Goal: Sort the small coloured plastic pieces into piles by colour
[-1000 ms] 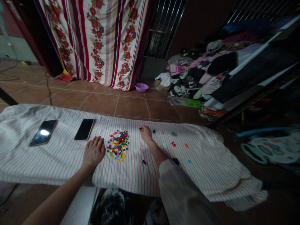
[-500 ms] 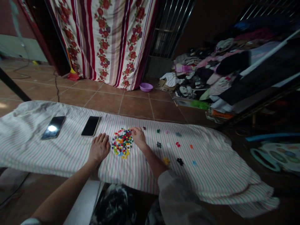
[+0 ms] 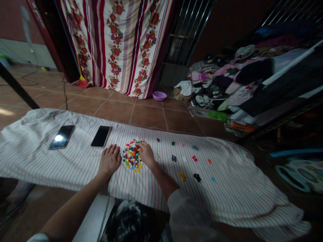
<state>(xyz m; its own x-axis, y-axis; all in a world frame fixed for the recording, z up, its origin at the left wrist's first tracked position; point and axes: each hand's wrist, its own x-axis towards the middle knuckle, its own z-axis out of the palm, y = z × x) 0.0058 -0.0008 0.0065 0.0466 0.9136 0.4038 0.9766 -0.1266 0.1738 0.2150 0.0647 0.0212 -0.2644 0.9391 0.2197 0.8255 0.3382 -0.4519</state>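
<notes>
A pile of small multicoloured pieces, like tiny cubes, lies on the striped cloth between my hands. Flat on the cloth, just left of the pile, rests my left hand, fingers stretched out and holding nothing. My right hand reaches over the pile's right upper edge with its fingers bent together and touching the pieces; what is between the fingertips is hidden. Right of it, pieces lie in small groups by colour: yellow, black, dark grey, red, green, orange and light blue.
Two phones, one black-screened and one reflecting light, lie left of my left hand. The striped cloth covers the low surface. Beyond are a purple basin, a floral curtain and heaped clothes.
My right hand has shifted slightly inward over the pile, its fingertips now lower among the pieces. My left hand stays flat beside it. The whole view has moved a little.
</notes>
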